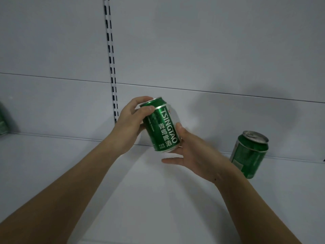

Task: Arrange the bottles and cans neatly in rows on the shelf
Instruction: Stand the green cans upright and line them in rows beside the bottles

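A green Tsingtao beer can (161, 125) is held in the air above the white shelf (140, 191), slightly tilted. My left hand (131, 124) grips its upper part, thumb and fingers curled round the rim. My right hand (195, 154) supports its lower right side; the thumb presses on the can's side and the fingers behind it are hidden. A second green can (248, 154) stands upright on the shelf to the right, near the back panel.
A slotted metal upright (111, 59) runs down the white back panel (211, 50). At the far left edge a blurred green item (4, 120) sits on the shelf.
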